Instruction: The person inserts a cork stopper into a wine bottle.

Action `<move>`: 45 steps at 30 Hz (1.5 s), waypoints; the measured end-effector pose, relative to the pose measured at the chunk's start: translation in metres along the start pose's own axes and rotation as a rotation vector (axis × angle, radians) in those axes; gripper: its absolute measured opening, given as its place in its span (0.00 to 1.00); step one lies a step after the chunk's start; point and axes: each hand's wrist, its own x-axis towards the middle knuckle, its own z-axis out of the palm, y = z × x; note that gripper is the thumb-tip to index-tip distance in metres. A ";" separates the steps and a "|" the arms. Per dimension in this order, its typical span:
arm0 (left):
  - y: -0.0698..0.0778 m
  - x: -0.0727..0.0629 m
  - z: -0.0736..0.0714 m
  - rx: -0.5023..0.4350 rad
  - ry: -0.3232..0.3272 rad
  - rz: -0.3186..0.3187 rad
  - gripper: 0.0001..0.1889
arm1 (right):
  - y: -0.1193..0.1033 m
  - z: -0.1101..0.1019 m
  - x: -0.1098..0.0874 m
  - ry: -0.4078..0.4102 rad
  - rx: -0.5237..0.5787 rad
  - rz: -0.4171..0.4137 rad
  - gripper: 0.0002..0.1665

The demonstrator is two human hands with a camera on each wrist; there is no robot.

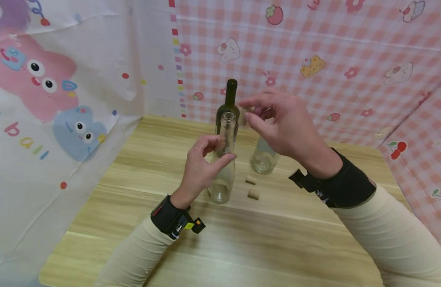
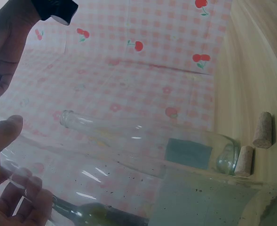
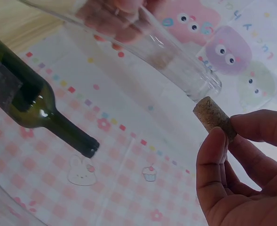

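Note:
My left hand (image 1: pixel 202 163) grips a clear glass bottle (image 1: pixel 220 193) below its neck, the thumb across the near side and fingers behind the glass. The bottle stands upright on the wooden table. My right hand (image 1: pixel 286 123) is raised to the right of the bottle's mouth. Between its thumb and fingertips it pinches a cork (image 3: pixel 213 115); in the right wrist view one cork end sits right at the mouth of the bottle. A dark green bottle (image 1: pixel 231 93) stands just behind the clear one.
A second clear bottle (image 1: pixel 264 163) with a pale label stands at the back right, partly hidden by my right hand. One cork (image 1: pixel 250 180) and another, nearer cork (image 1: pixel 253 194) lie on the table (image 1: pixel 263 243). Patterned cloth (image 1: pixel 206 36) hangs behind and at the sides.

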 end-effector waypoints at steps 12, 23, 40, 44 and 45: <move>-0.001 0.000 -0.001 -0.009 -0.010 0.010 0.23 | -0.016 0.000 0.016 0.005 0.011 -0.032 0.13; -0.002 0.000 0.002 -0.014 -0.033 -0.004 0.25 | -0.016 0.010 0.015 -0.045 -0.048 -0.029 0.12; -0.005 0.000 -0.006 -0.001 -0.026 0.015 0.24 | -0.019 0.018 0.019 -0.081 -0.115 -0.083 0.11; -0.005 0.000 -0.007 -0.002 -0.024 0.017 0.24 | -0.019 0.019 0.018 -0.085 -0.116 -0.091 0.11; -0.005 0.000 -0.007 -0.001 -0.024 0.019 0.24 | -0.019 0.019 0.018 -0.083 -0.117 -0.093 0.11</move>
